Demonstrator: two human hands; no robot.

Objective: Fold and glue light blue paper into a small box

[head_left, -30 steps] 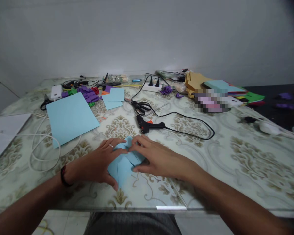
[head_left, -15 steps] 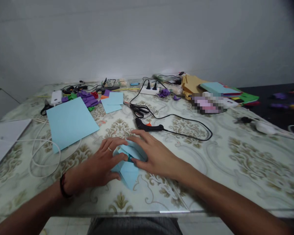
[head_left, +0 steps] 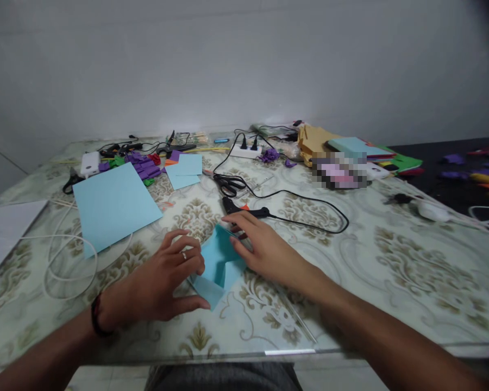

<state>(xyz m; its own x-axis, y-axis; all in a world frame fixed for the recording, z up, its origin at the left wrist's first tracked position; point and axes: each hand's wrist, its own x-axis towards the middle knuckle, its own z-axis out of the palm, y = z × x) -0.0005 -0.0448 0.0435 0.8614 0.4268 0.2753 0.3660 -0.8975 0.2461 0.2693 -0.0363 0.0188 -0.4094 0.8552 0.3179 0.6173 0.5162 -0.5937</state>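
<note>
A folded sheet of light blue paper (head_left: 215,258) lies on the table in front of me, its middle spread apart into a hollow with flaps standing up. My left hand (head_left: 167,279) has its fingers curled at the paper's left edge, and the thumb reaches to the near corner. On the far right side, my right hand (head_left: 264,244) grips a raised flap between thumb and fingers. Just beyond that hand lies a black glue gun (head_left: 244,209) with a scrap of orange paper beside it.
A large blue sheet (head_left: 116,206) and smaller blue squares (head_left: 183,171) lie to the left. Purple paper pieces (head_left: 140,163), black-handled scissors (head_left: 230,184) and a white power strip (head_left: 245,151) are farther back. Stacked coloured paper (head_left: 361,146) sits at right. A clear stick (head_left: 299,317) lies near the front edge.
The folded paper's centre has spread from a nearly closed shape into an open hollow. My hands have moved apart, the left one leftward and the right one slightly to the right.
</note>
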